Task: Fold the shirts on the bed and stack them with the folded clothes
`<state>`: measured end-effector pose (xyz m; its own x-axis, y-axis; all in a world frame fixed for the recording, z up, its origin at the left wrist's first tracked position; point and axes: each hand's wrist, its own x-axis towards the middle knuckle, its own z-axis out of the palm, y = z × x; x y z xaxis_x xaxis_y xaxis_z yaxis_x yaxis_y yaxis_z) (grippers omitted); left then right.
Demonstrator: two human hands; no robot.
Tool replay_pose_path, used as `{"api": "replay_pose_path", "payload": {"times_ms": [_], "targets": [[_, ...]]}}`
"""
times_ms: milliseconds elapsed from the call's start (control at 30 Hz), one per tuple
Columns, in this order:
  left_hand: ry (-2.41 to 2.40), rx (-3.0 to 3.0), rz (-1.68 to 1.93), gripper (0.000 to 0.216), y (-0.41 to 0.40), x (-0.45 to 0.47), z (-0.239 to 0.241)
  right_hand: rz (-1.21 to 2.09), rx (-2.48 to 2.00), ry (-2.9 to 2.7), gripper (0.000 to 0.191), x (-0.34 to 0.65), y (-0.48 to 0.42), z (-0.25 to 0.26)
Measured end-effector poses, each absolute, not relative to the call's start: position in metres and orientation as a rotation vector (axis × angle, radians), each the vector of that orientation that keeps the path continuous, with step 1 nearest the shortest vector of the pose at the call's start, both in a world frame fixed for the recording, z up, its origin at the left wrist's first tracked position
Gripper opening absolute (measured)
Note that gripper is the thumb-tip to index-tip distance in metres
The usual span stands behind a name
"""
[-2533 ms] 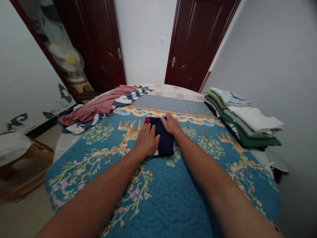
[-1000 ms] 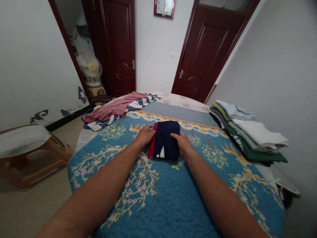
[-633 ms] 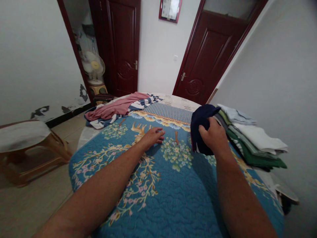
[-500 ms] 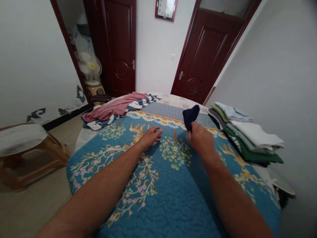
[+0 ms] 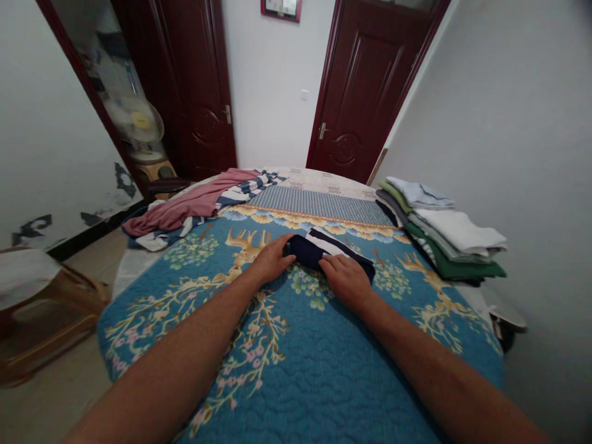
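Observation:
A folded navy-and-white striped garment (image 5: 309, 251) lies across the middle of the blue floral quilt. At its left end is my left hand (image 5: 272, 259), thumb and forefinger closed about the edge. My right hand (image 5: 346, 279) grips the near side further right, its curled fingers over the dark fabric and the thumb hidden. White stripes show on the far part of the garment. Which kind of garment it is, I cannot make out.
The quilt (image 5: 305, 370) covers a table. A stack of folded clothes (image 5: 456, 228) sits at the right, by the wall. Pink cloth (image 5: 194, 203) and a striped cloth (image 5: 240, 192) lie loose at the far left. A stool (image 5: 55, 308) stands left of the table.
My right hand has brought the navy cloth down and left onto the quilt, where it now lies folded with white stripes showing. My left hand has gone from empty to holding its left end.

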<state>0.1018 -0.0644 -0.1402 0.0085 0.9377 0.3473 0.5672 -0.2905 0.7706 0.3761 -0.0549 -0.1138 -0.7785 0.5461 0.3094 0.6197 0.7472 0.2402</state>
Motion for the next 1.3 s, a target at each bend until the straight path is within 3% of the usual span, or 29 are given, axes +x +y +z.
{"api": "replay_pose_path", "payload": {"times_ms": [267,633,933,1167,1300], "targets": [[1.453,1.951,1.103,0.07,-0.076,0.114,-0.123,-0.034,-0.913,-2.479,0.052,0.438,-0.054,-0.102],[1.554,1.909,1.166,0.057,-0.061,0.123,-0.103,0.371,-1.193,-2.314,0.023,0.467,-0.023,-0.108],[1.841,1.92,1.028,0.051,-0.01,0.143,-0.128,0.247,-1.503,-2.147,0.023,0.466,-0.011,-0.129],[1.902,1.839,1.022,0.054,-0.011,0.13,-0.131,0.133,-1.343,-2.148,0.05,0.468,-0.002,-0.138],[1.9,1.824,0.932,0.056,-0.006,0.128,-0.126,0.248,-1.434,-2.204,0.046,0.465,0.003,-0.13]]}}
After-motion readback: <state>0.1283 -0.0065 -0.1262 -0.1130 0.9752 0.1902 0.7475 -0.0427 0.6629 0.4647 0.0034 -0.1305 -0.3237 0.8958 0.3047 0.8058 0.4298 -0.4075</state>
